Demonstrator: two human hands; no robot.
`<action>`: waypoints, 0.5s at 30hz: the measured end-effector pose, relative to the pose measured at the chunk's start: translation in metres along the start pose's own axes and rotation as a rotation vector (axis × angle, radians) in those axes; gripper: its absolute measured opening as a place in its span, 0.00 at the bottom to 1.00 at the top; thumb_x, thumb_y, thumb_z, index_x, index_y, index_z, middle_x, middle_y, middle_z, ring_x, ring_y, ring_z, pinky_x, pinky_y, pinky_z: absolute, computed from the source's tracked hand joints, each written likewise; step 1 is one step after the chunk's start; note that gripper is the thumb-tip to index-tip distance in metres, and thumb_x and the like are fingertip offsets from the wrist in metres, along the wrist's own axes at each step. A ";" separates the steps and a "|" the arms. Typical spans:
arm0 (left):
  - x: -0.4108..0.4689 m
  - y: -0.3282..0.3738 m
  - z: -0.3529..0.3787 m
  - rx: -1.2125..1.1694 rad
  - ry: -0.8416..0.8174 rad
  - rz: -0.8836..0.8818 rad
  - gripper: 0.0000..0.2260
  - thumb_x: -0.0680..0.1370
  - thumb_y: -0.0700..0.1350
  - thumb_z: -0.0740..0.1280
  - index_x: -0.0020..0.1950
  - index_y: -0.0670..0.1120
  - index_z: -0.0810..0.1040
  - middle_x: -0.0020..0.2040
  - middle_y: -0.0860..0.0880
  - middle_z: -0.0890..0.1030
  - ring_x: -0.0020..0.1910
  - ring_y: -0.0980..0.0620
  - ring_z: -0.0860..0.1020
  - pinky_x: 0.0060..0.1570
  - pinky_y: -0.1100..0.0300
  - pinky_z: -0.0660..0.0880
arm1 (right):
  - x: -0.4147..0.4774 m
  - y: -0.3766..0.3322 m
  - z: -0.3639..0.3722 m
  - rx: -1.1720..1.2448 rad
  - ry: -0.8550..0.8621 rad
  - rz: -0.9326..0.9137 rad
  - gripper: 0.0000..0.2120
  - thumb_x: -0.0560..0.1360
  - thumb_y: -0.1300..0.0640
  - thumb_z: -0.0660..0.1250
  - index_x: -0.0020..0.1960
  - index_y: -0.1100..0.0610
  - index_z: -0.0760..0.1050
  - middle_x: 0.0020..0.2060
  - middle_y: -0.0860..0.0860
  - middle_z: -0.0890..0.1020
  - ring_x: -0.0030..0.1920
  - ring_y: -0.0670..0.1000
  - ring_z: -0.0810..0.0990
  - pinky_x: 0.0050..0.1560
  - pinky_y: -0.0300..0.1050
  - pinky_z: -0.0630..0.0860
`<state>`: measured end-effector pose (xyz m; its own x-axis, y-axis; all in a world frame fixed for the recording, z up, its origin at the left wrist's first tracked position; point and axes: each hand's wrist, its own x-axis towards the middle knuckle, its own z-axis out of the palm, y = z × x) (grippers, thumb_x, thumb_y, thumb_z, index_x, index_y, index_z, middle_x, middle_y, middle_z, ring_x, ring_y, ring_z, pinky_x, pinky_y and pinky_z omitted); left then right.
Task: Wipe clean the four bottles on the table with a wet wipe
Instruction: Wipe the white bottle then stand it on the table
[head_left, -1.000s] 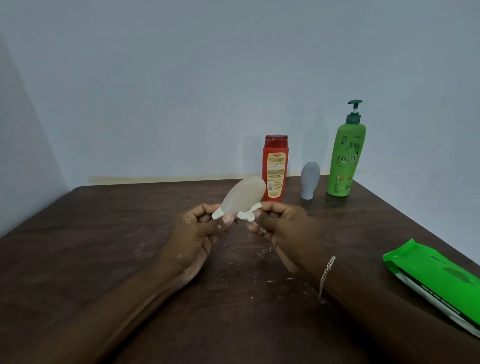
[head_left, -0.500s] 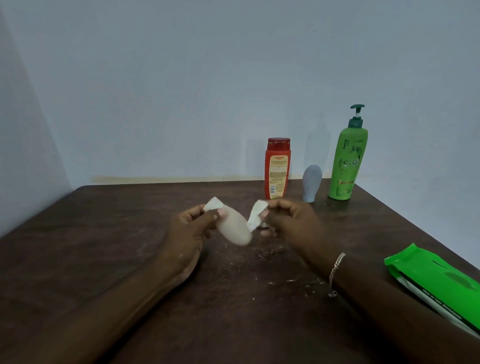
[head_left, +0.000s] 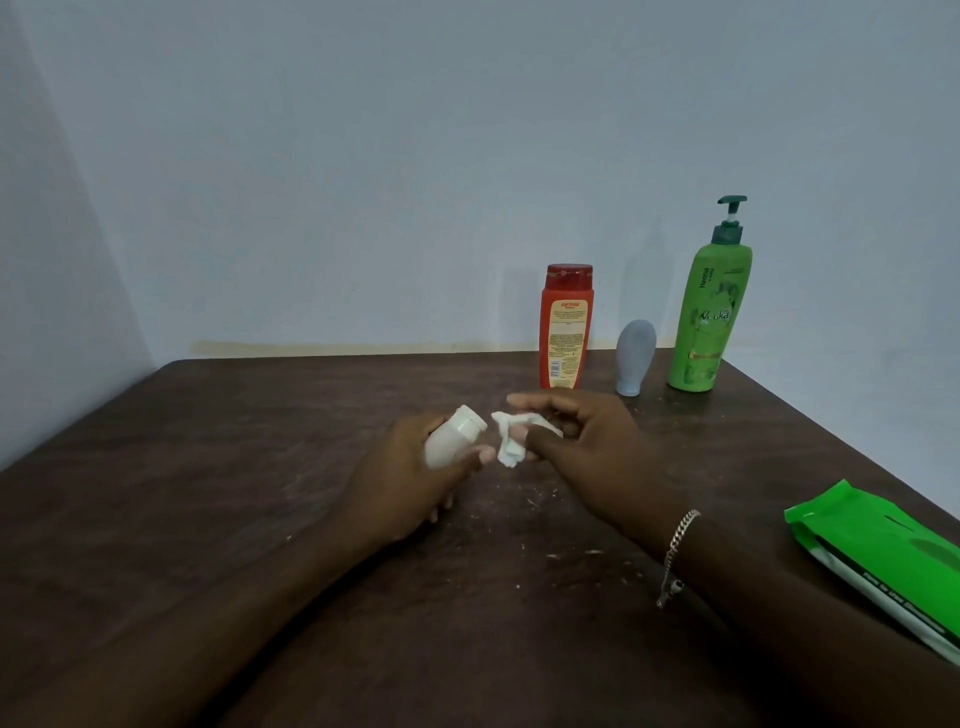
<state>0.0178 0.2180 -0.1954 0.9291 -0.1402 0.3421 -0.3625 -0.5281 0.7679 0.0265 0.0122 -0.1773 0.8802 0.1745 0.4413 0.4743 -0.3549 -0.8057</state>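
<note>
My left hand (head_left: 400, 483) grips a small white bottle (head_left: 451, 437) above the middle of the table, its cap end tilted up and to the right. My right hand (head_left: 587, 452) pinches a crumpled white wet wipe (head_left: 506, 439) just to the right of the cap, close to the bottle. At the back right stand a red bottle (head_left: 566, 327), a small grey-blue bottle (head_left: 635, 356) resting on its cap end, and a tall green pump bottle (head_left: 714, 306). All three are upright and apart from my hands.
A green wet-wipe pack (head_left: 883, 556) lies near the table's right edge. The dark brown table (head_left: 208, 519) has pale scuffs and crumbs below my hands. A blue-grey wall runs behind and to the left. A bracelet hangs on my right wrist.
The white bottle has turned in my left hand: its body pointed up a second ago, then down, and the cap end now points up-right. The wipe has bunched up in my right fingers.
</note>
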 end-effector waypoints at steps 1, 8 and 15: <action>0.000 0.000 -0.001 0.029 -0.005 -0.033 0.11 0.75 0.59 0.72 0.46 0.53 0.80 0.30 0.44 0.82 0.23 0.48 0.78 0.25 0.56 0.75 | -0.001 -0.002 0.002 -0.088 0.011 -0.072 0.13 0.75 0.56 0.72 0.59 0.50 0.81 0.51 0.43 0.84 0.48 0.40 0.83 0.47 0.35 0.80; 0.003 0.007 0.001 0.270 -0.044 0.025 0.03 0.71 0.46 0.73 0.43 0.49 0.82 0.33 0.50 0.83 0.29 0.56 0.80 0.31 0.55 0.78 | -0.005 -0.012 0.016 -0.580 -0.083 -0.531 0.07 0.76 0.60 0.68 0.54 0.56 0.78 0.48 0.48 0.74 0.44 0.44 0.72 0.42 0.35 0.71; 0.005 0.003 -0.003 0.869 0.071 0.521 0.13 0.71 0.51 0.76 0.51 0.47 0.80 0.43 0.50 0.84 0.37 0.48 0.81 0.34 0.59 0.70 | -0.006 -0.020 0.017 -0.639 -0.084 -0.413 0.06 0.71 0.62 0.71 0.47 0.56 0.77 0.43 0.45 0.69 0.42 0.44 0.67 0.39 0.30 0.60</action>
<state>0.0214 0.2176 -0.1896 0.6539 -0.4916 0.5751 -0.5162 -0.8456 -0.1359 0.0119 0.0337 -0.1702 0.6441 0.4685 0.6047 0.6860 -0.7036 -0.1854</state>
